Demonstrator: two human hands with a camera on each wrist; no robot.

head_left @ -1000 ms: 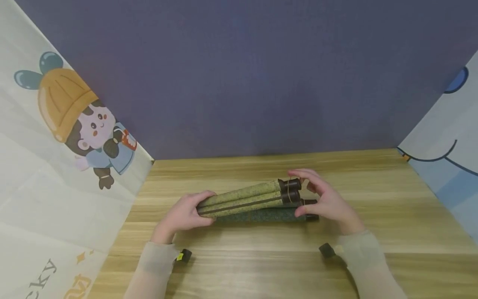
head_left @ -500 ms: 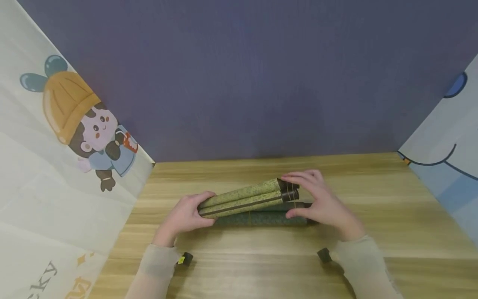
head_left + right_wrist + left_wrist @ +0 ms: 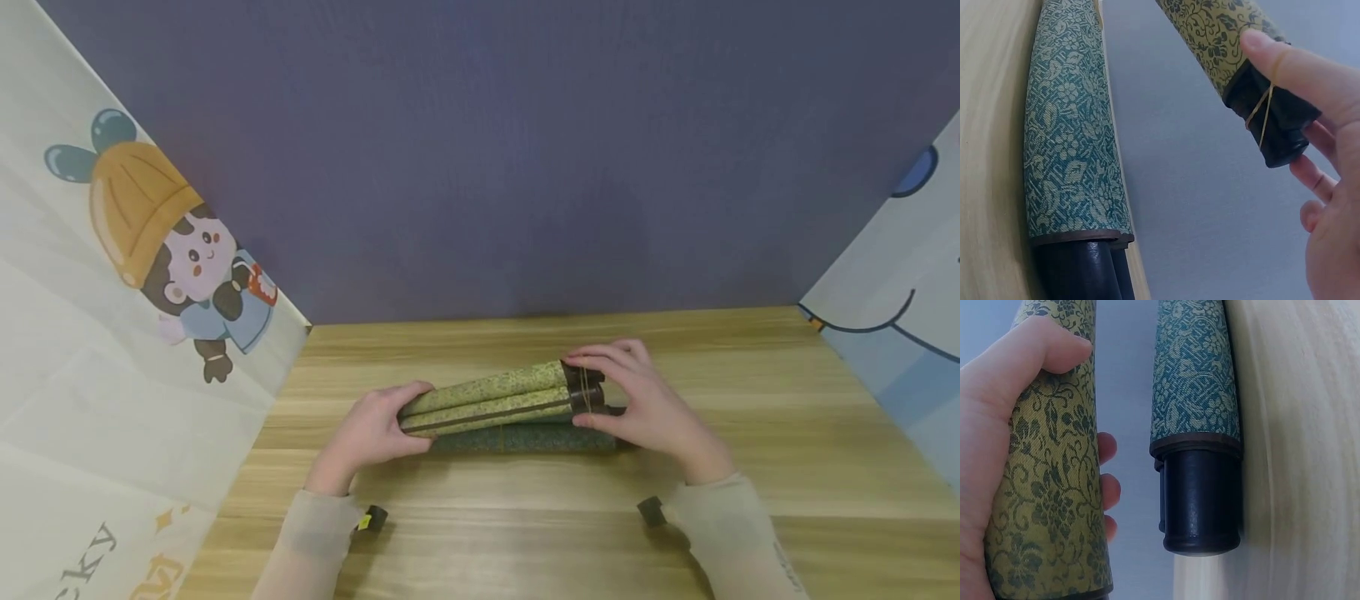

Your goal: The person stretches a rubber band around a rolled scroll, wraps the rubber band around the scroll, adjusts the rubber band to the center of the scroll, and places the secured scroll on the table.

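Observation:
A yellow-green brocade hanging scroll (image 3: 487, 400), rolled from both ends into two side-by-side rolls with dark end knobs (image 3: 1279, 119), is held at a slant. My left hand (image 3: 378, 427) grips its left end, thumb on top and fingers beneath, as the left wrist view shows. My right hand (image 3: 648, 412) is at its right end, thumb at the near edge and fingertips at the far edge. A thin rubber band (image 3: 1264, 109) crosses the dark knobs and loops over the right thumb. Beneath lies a second scroll, in teal brocade (image 3: 525, 438), partly hidden by the yellow-green one.
The teal scroll rests on the wood-grain table (image 3: 480, 533), its dark knobs (image 3: 1202, 500) showing in the left wrist view. A dark grey-blue panel (image 3: 480, 167) stands behind, and printed cloth walls (image 3: 67, 350) flank both sides.
My right hand has moved slightly left, bringing its fingers and the stretched rubber band over the yellow-green scroll's dark end. My left hand keeps its grip almost unmoved.

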